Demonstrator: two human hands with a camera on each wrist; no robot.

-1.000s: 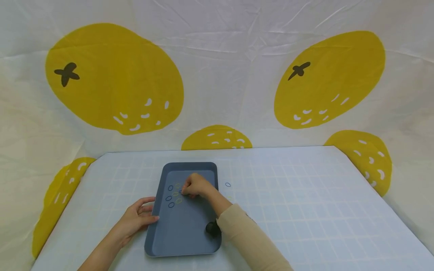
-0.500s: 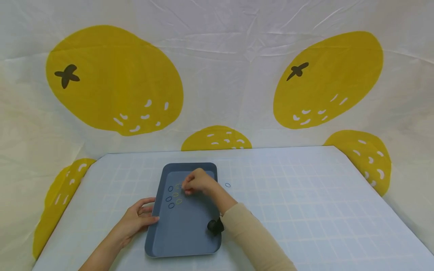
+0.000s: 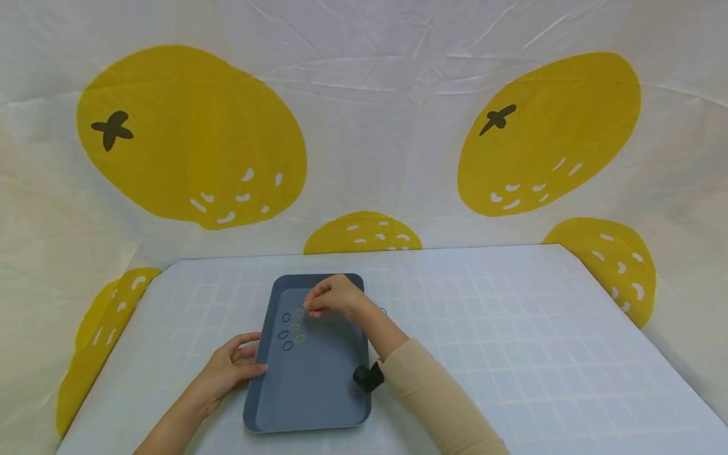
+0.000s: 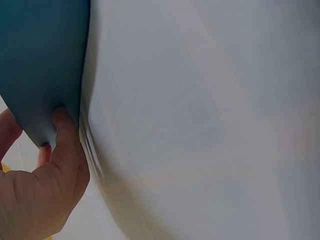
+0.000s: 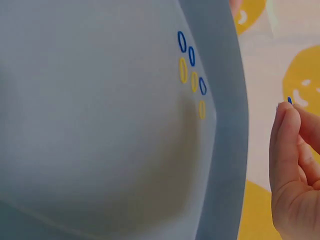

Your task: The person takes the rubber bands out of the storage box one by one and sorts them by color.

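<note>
A grey-blue rectangular tray (image 3: 309,395) lies on the table. My left hand (image 3: 227,370) grips its left side, thumb on the rim; the left wrist view shows fingers against the tray's wall (image 4: 42,65). Over the tray's far half, my right hand (image 3: 337,297) pinches a small blue ring (image 5: 289,100), only its tip showing between thumb and fingertips. On the tray floor, three blue rings (image 3: 283,334) form a column at the left. Beside them runs a column of three yellow rings (image 3: 294,327), close to my right fingertips. The rings look like thin rubber bands.
Another blue ring (image 3: 383,311) lies on the table right of the tray, partly behind my right forearm. A black wrist camera (image 3: 368,377) overlaps the tray's right rim. A white cloth with yellow fruit prints (image 3: 193,139) hangs behind the pale checked table (image 3: 512,354).
My right hand has moved toward the tray's far end, still pinching the blue ring. Its forearm now partly covers the ring on the table. My left hand stays on the tray.
</note>
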